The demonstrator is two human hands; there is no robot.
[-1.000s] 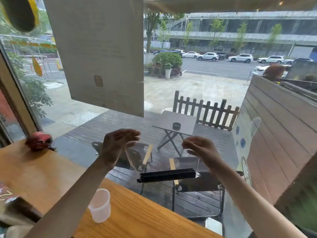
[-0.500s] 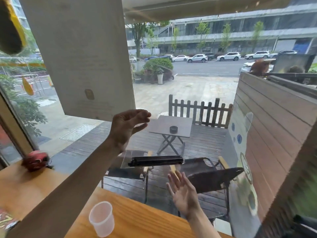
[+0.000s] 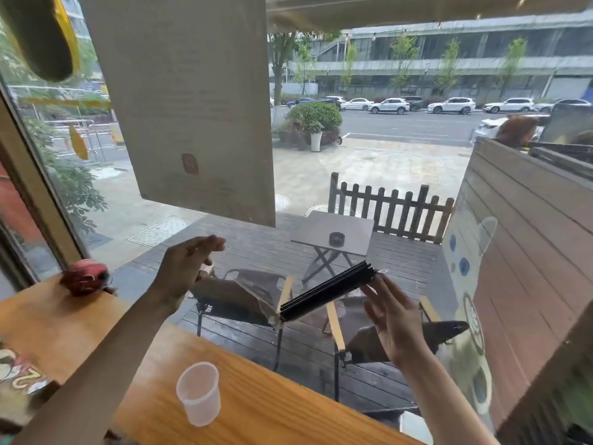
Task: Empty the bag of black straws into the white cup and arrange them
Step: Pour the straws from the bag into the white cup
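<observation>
left hand point(image 3: 184, 271) pinching straw bag point(image 3: 324, 292)

Black straws point(image 3: 327, 292) in a clear bag point(image 3: 237, 297); translucent white cup point(image 3: 199, 393); orange-brown wood-grained tabletop point(image 3: 272, 409); a red object point(image 3: 85, 277) at its edge

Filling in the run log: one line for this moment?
left hand holds bag | right hand touches black straws | white cup empty
</observation>
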